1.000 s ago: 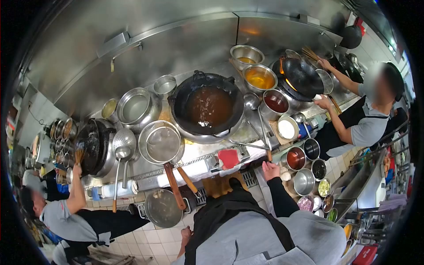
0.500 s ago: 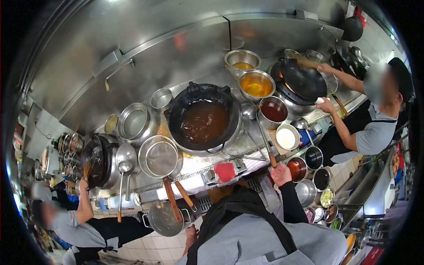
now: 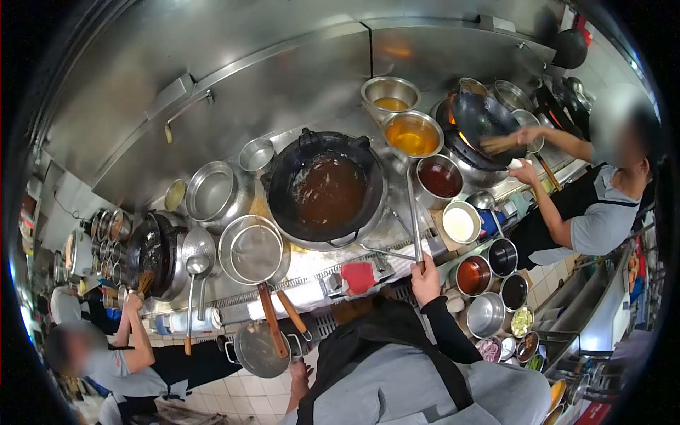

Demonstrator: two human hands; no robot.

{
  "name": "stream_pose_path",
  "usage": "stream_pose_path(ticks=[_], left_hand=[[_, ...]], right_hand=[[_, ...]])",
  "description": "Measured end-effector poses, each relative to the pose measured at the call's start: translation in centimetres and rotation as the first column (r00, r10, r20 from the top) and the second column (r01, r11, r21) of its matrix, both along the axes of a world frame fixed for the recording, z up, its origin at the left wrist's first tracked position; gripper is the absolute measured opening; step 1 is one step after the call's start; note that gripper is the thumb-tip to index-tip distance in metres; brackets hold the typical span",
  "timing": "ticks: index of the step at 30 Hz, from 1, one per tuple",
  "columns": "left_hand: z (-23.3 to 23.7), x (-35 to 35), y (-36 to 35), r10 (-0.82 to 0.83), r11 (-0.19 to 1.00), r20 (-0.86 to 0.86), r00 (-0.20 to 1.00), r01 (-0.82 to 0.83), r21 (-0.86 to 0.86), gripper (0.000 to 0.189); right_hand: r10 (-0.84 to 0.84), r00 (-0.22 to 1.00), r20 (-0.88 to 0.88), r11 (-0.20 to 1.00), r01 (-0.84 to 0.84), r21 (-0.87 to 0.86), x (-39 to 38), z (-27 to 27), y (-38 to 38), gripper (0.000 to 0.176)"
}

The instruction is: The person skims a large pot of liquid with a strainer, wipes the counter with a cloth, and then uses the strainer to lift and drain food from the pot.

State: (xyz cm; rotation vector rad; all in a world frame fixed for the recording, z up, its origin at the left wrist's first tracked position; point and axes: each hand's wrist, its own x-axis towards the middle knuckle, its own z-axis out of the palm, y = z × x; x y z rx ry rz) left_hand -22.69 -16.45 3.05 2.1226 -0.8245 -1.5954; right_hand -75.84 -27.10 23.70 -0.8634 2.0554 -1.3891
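My right hand (image 3: 426, 281) is closed round the handle end of a long ladle (image 3: 412, 205), at the front edge of the stove. The ladle's bowl is up beside the right rim of a large black wok (image 3: 276, 185), which holds bubbling brown liquid (image 3: 330, 190). Low at the front, my left hand (image 3: 301, 371) hangs by the right side of a metal pot (image 3: 261, 348); its fingers look curled, and whether they hold anything is unclear. Left of the wok, a round strainer (image 3: 256, 254) with a wooden handle rests on a pot.
A co-worker (image 3: 602, 212) at the right brushes a tilted wok (image 3: 476, 117) over flame. Another co-worker (image 3: 117, 361) at the left works at a wok (image 3: 152, 255). Bowls of yellow liquid (image 3: 412, 134), a pot of red sauce (image 3: 440, 176) and several ingredient pots stand on the right.
My right hand has moved left and closed on the ladle, whose handle now stands more upright. The right co-worker's brush has moved down inside the tilted wok.
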Motion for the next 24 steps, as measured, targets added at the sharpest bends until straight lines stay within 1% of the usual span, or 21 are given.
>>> stream_pose_path(ticks=[2,3,4,5,6,7,8,9,11,12,13,14,15,16,17,18,19,20,22,24], left_hand=[[0.0,-0.2,0.5,0.001,1.000,0.041,0.999,-0.001,-0.002,0.019],[0.0,-0.4,0.7,0.001,1.000,0.061,0.998,-0.001,-0.003,0.018],[0.0,-0.4,0.4,0.001,1.000,0.058,0.998,-0.001,0.001,0.018],[0.0,-0.4,0.5,0.001,1.000,0.064,0.998,-0.001,0.001,0.018],[0.1,-0.4,0.5,0.000,1.000,0.061,0.998,-0.001,0.006,0.019],[-0.1,-0.2,0.1,-0.002,1.000,0.051,0.999,0.001,0.020,0.019],[-0.2,0.0,0.4,-0.001,1.000,0.044,0.999,-0.001,0.031,0.019],[-0.1,0.0,0.4,0.001,0.999,0.040,0.999,-0.002,0.041,0.019],[-0.3,0.1,0.3,0.010,0.999,0.029,1.000,-0.011,0.052,0.020],[-0.4,0.3,0.5,0.016,0.998,0.026,1.000,-0.017,0.058,0.020],[-0.6,0.3,0.6,0.019,0.998,0.024,1.000,-0.020,0.064,0.020],[-0.6,0.4,0.6,0.023,0.997,0.022,1.000,-0.024,0.066,0.021],[-0.7,0.6,0.8,0.026,0.997,0.022,0.999,-0.028,0.071,0.021],[-0.9,0.6,1.0,0.031,0.997,0.022,0.999,-0.032,0.071,0.021],[-0.9,0.6,0.9,0.029,0.997,0.020,0.999,-0.031,0.075,0.021],[-0.9,0.7,1.1,0.029,0.996,0.020,0.999,-0.030,0.079,0.022],[-0.9,0.6,1.1,0.031,0.996,0.020,0.999,-0.033,0.082,0.022],[-0.9,0.4,1.3,0.029,0.996,0.021,0.999,-0.031,0.082,0.022],[-1.0,0.3,1.5,0.027,0.996,0.021,0.999,-0.028,0.087,0.023],[-1.2,0.4,2.0,0.020,0.996,0.024,1.000,-0.022,0.092,0.023]], right_hand=[[-0.034,0.986,0.160,0.999,0.032,0.017,-0.4,0.4,-0.8,0.047],[-0.031,0.976,0.214,1.000,0.030,0.007,-1.9,0.9,-2.1,0.047],[-0.027,0.979,0.200,1.000,0.029,-0.006,-3.8,1.7,-3.9,0.044],[-0.029,0.989,0.147,0.999,0.031,-0.009,-5.9,2.0,-5.6,0.041],[-0.029,0.999,0.033,1.000,0.030,-0.009,-8.1,2.2,-7.5,0.038],[-0.030,0.988,-0.149,1.000,0.030,-0.004,-10.1,2.4,-9.0,0.035],[-0.041,0.938,-0.343,0.999,0.045,0.002,-11.9,2.3,-10.3,0.032],[-0.060,0.838,-0.542,0.997,0.073,0.002,-13.1,2.1,-11.4,0.030],[-0.048,0.690,-0.722,0.991,0.122,0.051,-15.0,1.8,-13.3,0.026],[-0.020,0.680,-0.733,0.986,0.133,0.097,-16.0,1.9,-14.2,0.024],[0.043,0.756,-0.654,0.977,0.106,0.186,-17.0,2.0,-15.1,0.022],[0.106,0.921,-0.376,0.957,0.009,0.291,-18.2,2.8,-16.3,0.018],[0.107,0.991,-0.083,0.918,-0.066,0.390,-19.2,3.8,-17.4,0.017],[0.034,0.959,0.281,0.965,-0.104,0.241,-19.9,4.4,-17.9,0.014],[0.012,0.789,0.614,0.993,-0.081,0.085,-20.5,4.9,-18.4,0.013],[0.084,0.581,0.810,0.996,-0.064,-0.058,-21.2,5.4,-18.6,0.015],[0.146,0.297,0.944,0.988,0.001,-0.153,-21.9,5.9,-18.8,0.017],[0.180,0.013,0.984,0.982,0.059,-0.181,-22.5,6.3,-18.9,0.019],[0.303,-0.244,0.921,0.949,0.166,-0.268,-21.5,8.7,-17.6,0.022],[0.316,-0.253,0.914,0.943,0.185,-0.275,-20.2,10.5,-16.7,0.021]])
